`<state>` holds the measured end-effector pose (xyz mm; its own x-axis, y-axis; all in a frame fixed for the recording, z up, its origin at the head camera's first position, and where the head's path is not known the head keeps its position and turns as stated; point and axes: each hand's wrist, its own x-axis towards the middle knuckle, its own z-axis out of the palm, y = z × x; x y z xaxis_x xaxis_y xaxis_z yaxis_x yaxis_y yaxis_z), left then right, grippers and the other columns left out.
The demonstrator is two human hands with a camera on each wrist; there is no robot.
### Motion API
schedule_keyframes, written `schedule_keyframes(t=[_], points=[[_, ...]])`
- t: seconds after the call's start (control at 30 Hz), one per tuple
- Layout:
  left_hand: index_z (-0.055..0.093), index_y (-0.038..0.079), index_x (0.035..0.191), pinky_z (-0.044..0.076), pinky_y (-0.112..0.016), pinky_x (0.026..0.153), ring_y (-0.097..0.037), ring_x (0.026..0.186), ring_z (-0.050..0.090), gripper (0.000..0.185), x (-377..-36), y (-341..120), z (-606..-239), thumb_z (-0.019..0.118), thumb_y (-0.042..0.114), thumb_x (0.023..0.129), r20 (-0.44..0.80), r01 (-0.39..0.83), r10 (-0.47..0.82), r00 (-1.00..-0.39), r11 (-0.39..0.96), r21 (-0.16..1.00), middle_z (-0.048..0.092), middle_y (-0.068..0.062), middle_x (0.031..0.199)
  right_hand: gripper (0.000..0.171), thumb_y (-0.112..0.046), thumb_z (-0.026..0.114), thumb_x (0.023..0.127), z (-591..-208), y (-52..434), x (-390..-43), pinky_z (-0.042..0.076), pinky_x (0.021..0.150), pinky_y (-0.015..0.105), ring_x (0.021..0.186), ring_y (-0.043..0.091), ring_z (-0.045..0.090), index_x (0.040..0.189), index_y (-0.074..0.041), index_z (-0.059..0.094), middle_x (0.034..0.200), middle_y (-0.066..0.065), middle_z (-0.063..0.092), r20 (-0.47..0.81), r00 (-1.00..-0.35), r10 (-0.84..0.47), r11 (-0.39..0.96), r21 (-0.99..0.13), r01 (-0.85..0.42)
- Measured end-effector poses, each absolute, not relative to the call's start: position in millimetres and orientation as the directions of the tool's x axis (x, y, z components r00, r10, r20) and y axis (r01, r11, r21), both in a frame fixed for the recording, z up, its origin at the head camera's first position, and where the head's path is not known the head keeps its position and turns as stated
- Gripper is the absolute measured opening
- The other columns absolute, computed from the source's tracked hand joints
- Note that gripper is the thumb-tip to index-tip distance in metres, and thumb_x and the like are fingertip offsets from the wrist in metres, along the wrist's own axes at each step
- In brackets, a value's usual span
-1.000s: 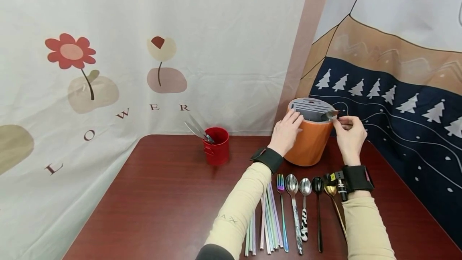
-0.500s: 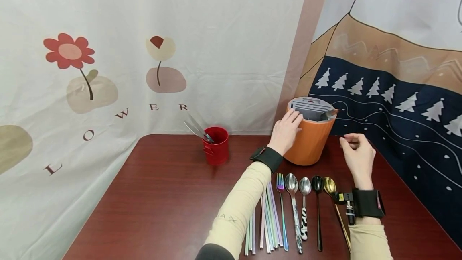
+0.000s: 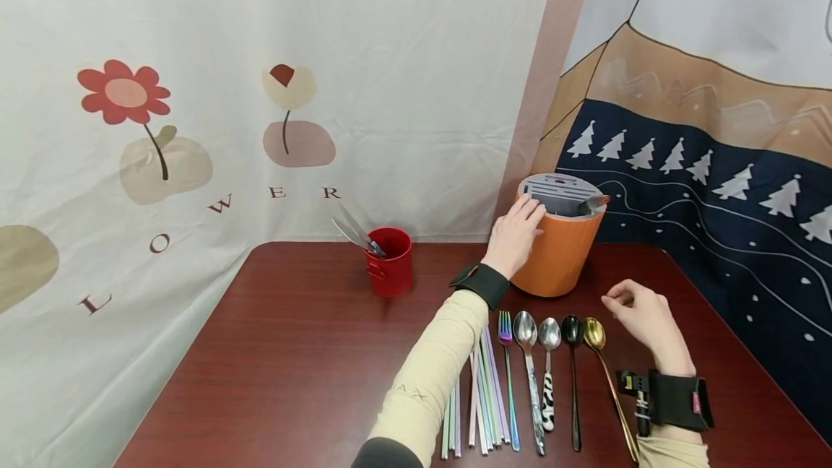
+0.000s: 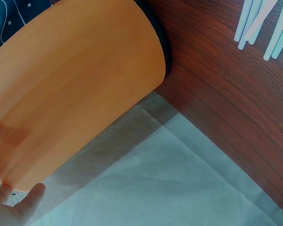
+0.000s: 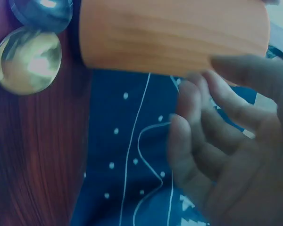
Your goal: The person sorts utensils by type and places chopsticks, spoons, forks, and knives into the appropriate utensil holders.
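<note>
glossy wood table (image 3: 292, 352), shiny metal spoons (image 3: 549, 336), matt holder (image 3: 555, 255).

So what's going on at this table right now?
A person is sorting cutlery at a dark red table. Their left hand rests against the side of an orange utensil holder, where a spoon pokes out at the rim. Their right hand hovers empty and relaxed beside a gold spoon, the end of a row of spoons, a fork and straws. A red cup holds other utensils.

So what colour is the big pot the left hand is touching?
The pot is orange, with a grey slotted top. The head view shows it best.
</note>
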<state>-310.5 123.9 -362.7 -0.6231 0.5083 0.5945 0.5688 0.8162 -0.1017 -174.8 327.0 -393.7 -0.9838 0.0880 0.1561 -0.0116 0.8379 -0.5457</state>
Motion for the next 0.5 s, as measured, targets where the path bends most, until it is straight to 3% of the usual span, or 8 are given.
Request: schedule_keyframes(t=[0.17,0.33,0.5], points=[[0.054,0.024,0.129,0.052,-0.019,0.086,-0.009,0.135,0.042,0.038,-310.9,123.8,-362.1,0.056,0.038,0.094,0.598,0.572,0.509,-0.619,0.814,-0.1,0.055,0.009,0.132,0.019,-0.02,0.058,0.091,-395.5,333.1,-174.9,0.039,0.056,0.029,0.066,0.017,0.056,0.09,-0.001,0.059,0.073,0.007,0.062,-0.084,-0.995,0.044,0.857,-0.509,0.081],[0.054,0.024,0.129,0.052,-0.019,0.084,-0.009,0.134,0.043,0.039,-311.1,124.6,-363.0,0.057,0.038,0.093,0.604,0.573,0.509,-0.613,0.813,-0.104,0.055,0.009,0.131,0.013,-0.011,0.06,0.088,-404.8,331.7,-176.2,0.044,0.055,0.028,0.062,0.016,0.056,0.079,-0.002,0.057,0.067,0.006,0.058,-0.291,-0.956,0.027,0.833,-0.523,0.183],[0.054,0.024,0.129,0.053,-0.019,0.081,-0.008,0.135,0.043,0.038,-310.3,124.9,-363.3,0.056,0.038,0.093,0.599,0.569,0.507,-0.619,0.816,-0.103,0.055,0.01,0.132,0.018,-0.011,0.068,0.082,-417.7,328.1,-175.6,0.046,0.051,0.026,0.052,0.013,0.054,0.07,-0.003,0.056,0.059,0.003,0.054,-0.388,-0.92,0.047,0.818,-0.515,0.258]])
